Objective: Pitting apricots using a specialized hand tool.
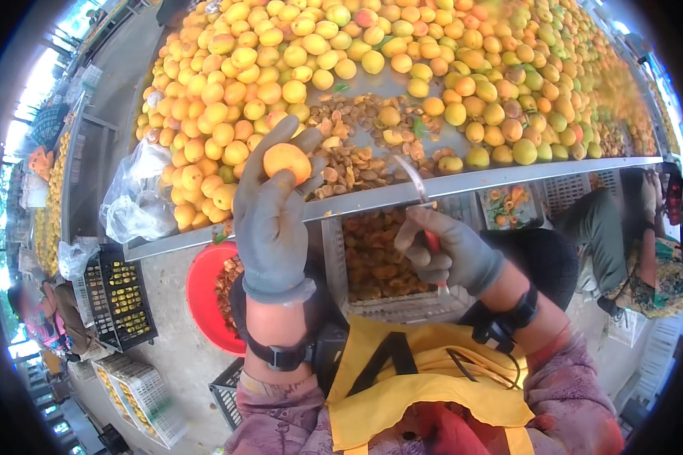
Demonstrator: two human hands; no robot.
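My left hand [276, 222], in a grey glove, holds a whole apricot [287, 164] above the near edge of a metal table heaped with apricots [233, 85]. To its right my gloved right hand [447, 247] grips the red handle of a curved knife [412, 176], its blade pointing up over the table's rim [370, 200]. Behind the blade lies a pile of apricot stones [353, 162] with scraps of fruit. Below the rim, between my hands, a plastic crate [334, 256] contains split apricot pieces [375, 256].
A red basin [210, 290] of stones stands on the floor at the left. A clear plastic bag [139, 193] lies at the table's left corner. Crates of fruit [128, 296] stand farther left. Other people sit at the far left and at the right [649, 273].
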